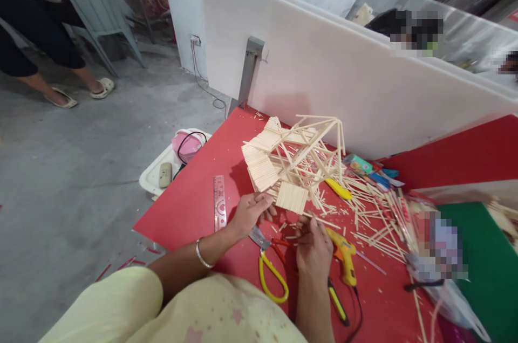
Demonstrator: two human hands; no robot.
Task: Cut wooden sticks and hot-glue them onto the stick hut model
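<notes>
A house model of thin wooden sticks (293,162) lies tilted on the red table (194,203). My left hand (251,212) grips the model's lower edge near a flat stick panel (292,196), fingers curled on it. My right hand (313,243) is closed in a pinch just below that panel, on a thin stick (319,219) as far as I can see. Under my hands lie yellow-handled scissors (270,267) and a yellow glue gun (343,259).
A metal ruler (219,203) lies left of my hands. Loose sticks (376,213) are scattered to the right, with a plastic bag (441,273) and green sheet (485,267). A white partition (343,73) backs the table. A white tray (162,173) sits on the floor; another person's legs (60,79) are far left.
</notes>
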